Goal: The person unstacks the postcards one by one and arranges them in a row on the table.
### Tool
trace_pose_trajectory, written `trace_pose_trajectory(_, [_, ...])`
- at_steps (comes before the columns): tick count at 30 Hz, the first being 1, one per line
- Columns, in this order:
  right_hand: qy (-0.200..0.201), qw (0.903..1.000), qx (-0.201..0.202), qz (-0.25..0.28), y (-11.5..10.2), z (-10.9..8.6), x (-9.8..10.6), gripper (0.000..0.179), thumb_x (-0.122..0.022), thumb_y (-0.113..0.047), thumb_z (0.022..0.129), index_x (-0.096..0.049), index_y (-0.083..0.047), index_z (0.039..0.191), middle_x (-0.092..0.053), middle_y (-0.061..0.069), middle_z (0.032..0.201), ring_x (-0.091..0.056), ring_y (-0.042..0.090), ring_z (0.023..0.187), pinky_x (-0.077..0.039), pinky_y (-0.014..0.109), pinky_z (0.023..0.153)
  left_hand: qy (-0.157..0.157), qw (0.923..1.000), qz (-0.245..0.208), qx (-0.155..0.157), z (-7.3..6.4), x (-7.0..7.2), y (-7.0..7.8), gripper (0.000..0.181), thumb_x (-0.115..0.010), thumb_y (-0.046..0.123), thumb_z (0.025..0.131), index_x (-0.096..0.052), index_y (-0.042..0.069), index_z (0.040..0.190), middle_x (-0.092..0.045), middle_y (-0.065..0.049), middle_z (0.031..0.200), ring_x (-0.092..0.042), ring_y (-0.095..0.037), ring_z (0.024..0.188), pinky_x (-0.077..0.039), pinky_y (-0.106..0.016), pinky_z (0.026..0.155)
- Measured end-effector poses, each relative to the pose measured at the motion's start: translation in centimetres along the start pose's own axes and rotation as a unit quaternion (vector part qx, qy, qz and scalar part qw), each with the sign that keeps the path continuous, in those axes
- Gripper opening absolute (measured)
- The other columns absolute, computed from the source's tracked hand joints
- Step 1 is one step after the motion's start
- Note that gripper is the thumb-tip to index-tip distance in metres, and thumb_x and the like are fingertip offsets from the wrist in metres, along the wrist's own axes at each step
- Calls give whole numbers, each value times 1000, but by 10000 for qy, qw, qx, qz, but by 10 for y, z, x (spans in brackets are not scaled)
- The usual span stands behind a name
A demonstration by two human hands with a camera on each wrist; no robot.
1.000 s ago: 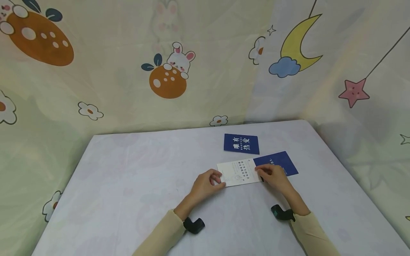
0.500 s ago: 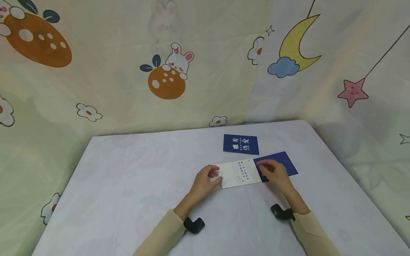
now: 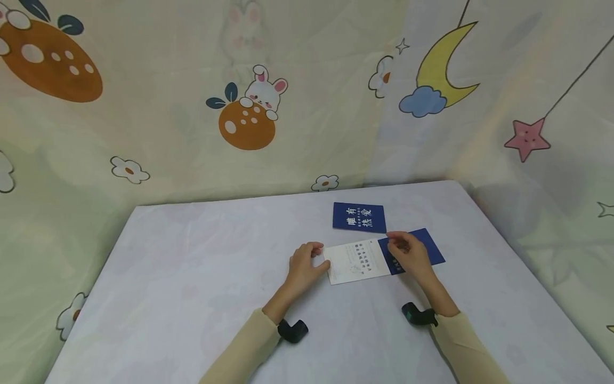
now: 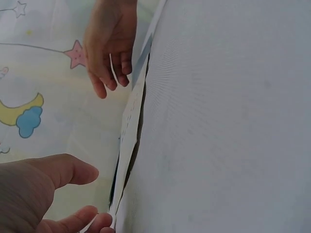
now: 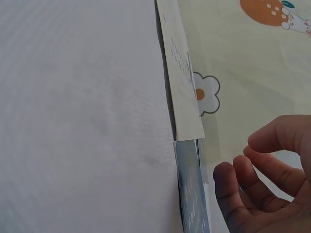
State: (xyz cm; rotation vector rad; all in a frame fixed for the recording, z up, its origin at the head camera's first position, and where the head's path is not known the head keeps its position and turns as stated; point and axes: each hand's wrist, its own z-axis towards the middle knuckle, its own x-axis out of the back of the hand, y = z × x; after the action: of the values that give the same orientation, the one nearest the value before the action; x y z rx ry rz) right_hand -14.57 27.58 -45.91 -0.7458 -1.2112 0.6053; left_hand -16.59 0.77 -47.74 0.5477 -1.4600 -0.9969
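A white printed card (image 3: 352, 262) lies flat on the table, its right end overlapping a dark blue card (image 3: 433, 249). My left hand (image 3: 302, 268) is at the white card's left end, thumb and fingers spread apart. In the left wrist view its lower fingertips (image 4: 99, 222) come close to the card's end; contact is hard to tell. My right hand (image 3: 413, 257) hovers over the blue card and hides part of it. Seen from the right wrist, its loosely bent fingers (image 5: 245, 179) hold nothing.
Another dark blue card (image 3: 358, 217) with white characters lies behind the white card, near the table's far edge. A white cloth covers the table (image 3: 206, 277). Behind it hangs a patterned curtain (image 3: 182, 106). A black wrist camera (image 3: 293, 332) sits on the left wrist.
My right hand has come off the white card and moved slightly up and right, showing more of the blue card. My left hand has loosened from the white card's left end, its fingers opening.
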Motion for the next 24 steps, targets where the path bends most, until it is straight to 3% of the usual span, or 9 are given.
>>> trace_pose_trajectory(12, [-245,9991,-300,-196,5,13,0,31,-60,-8,92,-62,2,121,-64,18,105,-59,29,99,-46,29,81,-158,9997,114,116,20,-7,4,50,-73,18,82,-57,3,126,-61,-8,112,-50,-24,106,-30,-43,92])
trace_pose_trajectory(24, [-183,9994,-274,-83,6,27,-2,32,-59,-6,92,-61,4,122,-61,24,111,-58,33,100,-45,28,80,-239,9995,78,164,42,-15,3,52,-70,19,84,-54,2,130,-56,-12,121,-45,-29,115,-26,-49,98])
